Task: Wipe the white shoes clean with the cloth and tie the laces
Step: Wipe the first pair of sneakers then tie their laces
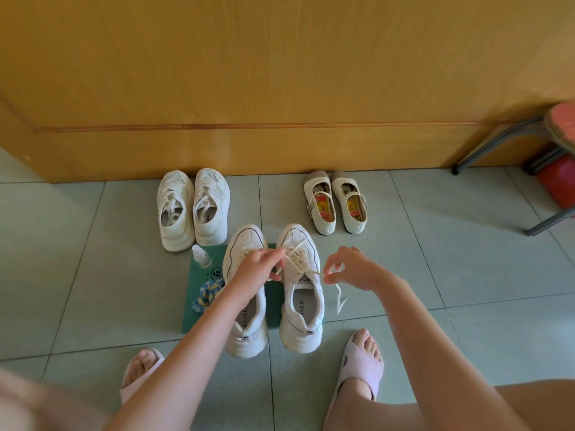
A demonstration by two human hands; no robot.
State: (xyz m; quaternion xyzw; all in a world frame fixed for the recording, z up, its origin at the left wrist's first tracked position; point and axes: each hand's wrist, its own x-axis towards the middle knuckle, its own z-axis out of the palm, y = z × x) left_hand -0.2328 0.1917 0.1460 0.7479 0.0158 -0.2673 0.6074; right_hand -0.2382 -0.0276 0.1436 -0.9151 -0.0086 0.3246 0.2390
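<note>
Two white lace-up sneakers stand side by side on a green mat (196,309), toes pointing away from me. My left hand (259,269) reaches across the left sneaker (245,334) and pinches a cream lace (297,255) of the right sneaker (303,318). My right hand (348,270) pinches the other lace end just right of that shoe; its loose tail (339,301) dangles to the floor. A blue-and-yellow cloth (207,293) lies crumpled on the mat, left of the shoes.
A small clear bottle (200,256) stands at the mat's far left corner. Another white sneaker pair (193,209) and cream strap shoes (337,202) sit near the wooden door (280,88). A stool (547,150) stands at right. My sandalled feet (361,365) flank the shoes.
</note>
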